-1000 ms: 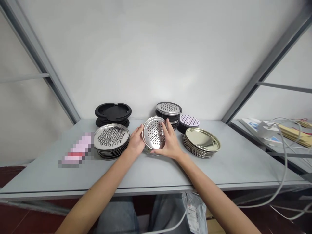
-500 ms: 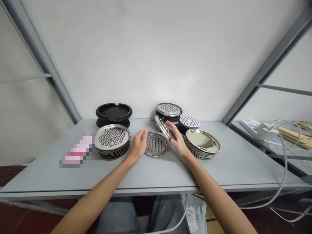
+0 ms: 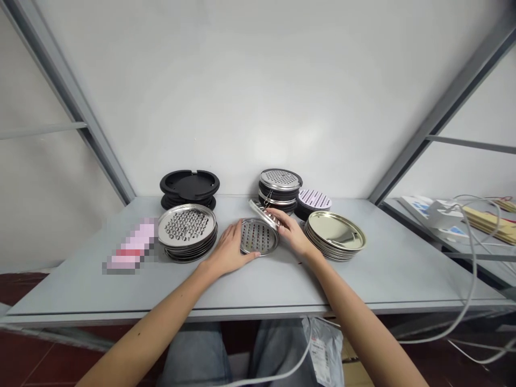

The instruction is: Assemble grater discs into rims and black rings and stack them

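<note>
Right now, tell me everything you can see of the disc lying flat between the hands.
The disc looks like silvery metal: round, with a raised rim and rows of small openings. It lies flat on the grey table. The left hand covers its left edge. In view, a tilted second disc in the right hand overlaps its far right edge; contact is unclear.

Near the left edge of the grey table (image 3: 403, 269) lies a pixelated pink-and-red item (image 3: 135, 242). Beyond the table's right edge, a shelf (image 3: 479, 245) carries a white block (image 3: 443, 214) and yellowish strips (image 3: 486, 223), with a pale cable (image 3: 474, 271) looping down; below the front edge sits a plastic bag (image 3: 334, 349).
</note>
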